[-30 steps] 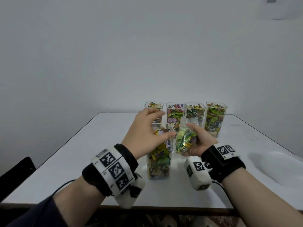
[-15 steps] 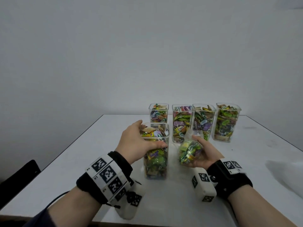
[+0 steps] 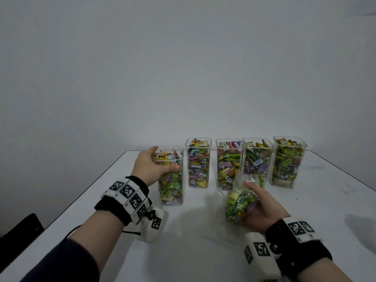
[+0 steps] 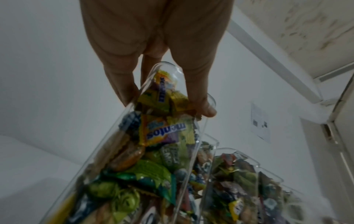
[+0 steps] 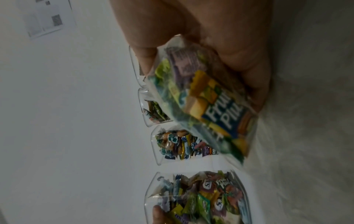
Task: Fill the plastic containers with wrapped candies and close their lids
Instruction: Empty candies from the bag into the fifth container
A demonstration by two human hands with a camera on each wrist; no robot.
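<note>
Black wristbands, checkered marker tags

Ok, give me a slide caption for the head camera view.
Left hand grips a clear candy-filled plastic container; right hand holds a clear candy bag.

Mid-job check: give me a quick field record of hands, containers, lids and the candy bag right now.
left hand: grips the near-left container near its rim
right hand: holds the candy bag, partly full
back row: four containers, filled, standing
lids: none visible on any container
surface: white table
</note>
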